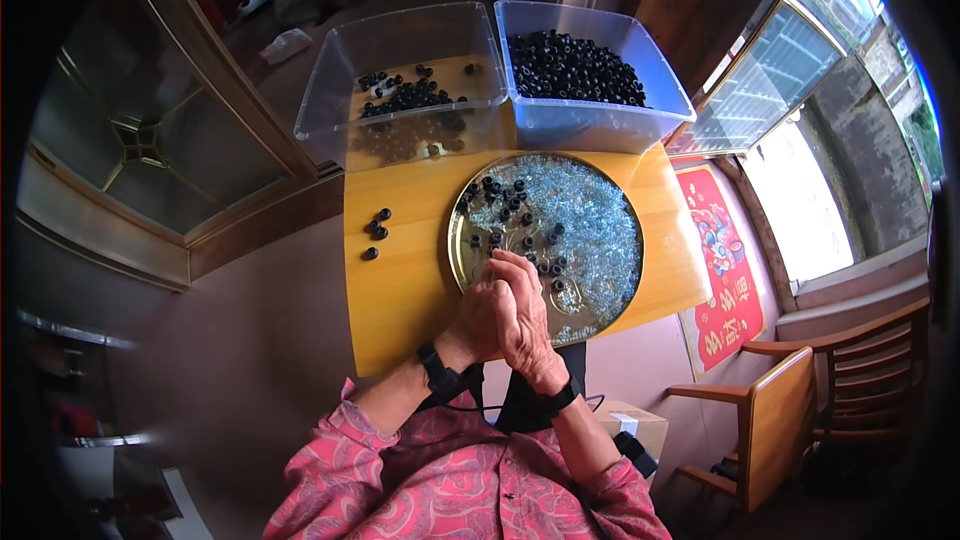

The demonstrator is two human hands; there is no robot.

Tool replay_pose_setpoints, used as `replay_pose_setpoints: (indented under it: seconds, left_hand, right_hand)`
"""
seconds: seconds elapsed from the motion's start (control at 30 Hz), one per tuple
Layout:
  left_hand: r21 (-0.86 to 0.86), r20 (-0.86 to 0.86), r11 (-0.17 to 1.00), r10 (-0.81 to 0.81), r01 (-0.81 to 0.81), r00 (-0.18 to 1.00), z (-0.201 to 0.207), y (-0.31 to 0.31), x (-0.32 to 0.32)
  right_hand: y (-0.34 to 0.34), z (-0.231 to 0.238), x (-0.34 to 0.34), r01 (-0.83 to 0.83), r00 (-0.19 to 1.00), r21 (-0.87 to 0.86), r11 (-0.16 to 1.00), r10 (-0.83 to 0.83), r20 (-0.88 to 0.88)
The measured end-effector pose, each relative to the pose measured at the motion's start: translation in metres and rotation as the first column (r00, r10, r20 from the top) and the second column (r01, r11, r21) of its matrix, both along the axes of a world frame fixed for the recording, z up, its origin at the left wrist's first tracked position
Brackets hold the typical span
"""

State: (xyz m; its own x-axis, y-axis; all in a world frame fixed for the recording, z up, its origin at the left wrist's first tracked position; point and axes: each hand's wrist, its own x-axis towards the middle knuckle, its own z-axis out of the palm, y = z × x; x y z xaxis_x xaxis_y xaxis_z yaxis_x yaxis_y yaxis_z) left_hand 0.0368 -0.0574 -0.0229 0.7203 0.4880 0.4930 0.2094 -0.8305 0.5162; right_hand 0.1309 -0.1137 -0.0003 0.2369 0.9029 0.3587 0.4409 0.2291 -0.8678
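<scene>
My left hand (pixel 480 326) and my right hand (pixel 523 318) are pressed together over the near edge of a round gold tray (pixel 456 258). Both have their fingers curled, and whatever is between them is hidden. Small transparent bluish pieces (pixel 590 230) cover much of the tray, heaped toward its right side. Several small black ring-like pieces (pixel 510 195) lie scattered on its left half and just beyond my fingertips. A few more black pieces (pixel 378 230) sit on the wooden table (pixel 390 315), left of the tray.
Behind the tray stand two transparent plastic bins: the left bin (pixel 330 100) holds some black pieces, the right bin (pixel 600 120) many more. A wooden chair (pixel 775 430) is at the lower right, near a cardboard box (pixel 640 425). A glass-panelled door (pixel 140 140) borders the left.
</scene>
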Motion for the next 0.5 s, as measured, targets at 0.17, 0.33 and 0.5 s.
replay_pose_setpoints:
  seconds: [0.17, 0.33, 0.5]
  left_hand:
    - [0.145, 0.066, 0.989, -0.024, 0.014, 0.998, 0.009, 0.001, 0.000]
    - [0.097, -0.107, 0.995, 0.033, -0.023, 0.994, -0.005, -0.002, 0.004]
    - [0.016, -0.218, 1.000, 0.018, -0.015, 0.976, -0.014, -0.001, 0.004]
  right_hand:
    - [-0.003, 0.003, -0.001, 0.033, 0.999, 0.049, 0.998, -0.032, -0.028]
    - [-0.002, -0.007, 0.000, 0.035, 0.997, 0.047, 0.998, -0.032, -0.063]
    - [-0.003, -0.011, 0.000, 0.050, 0.988, 0.037, 0.998, -0.044, -0.150]
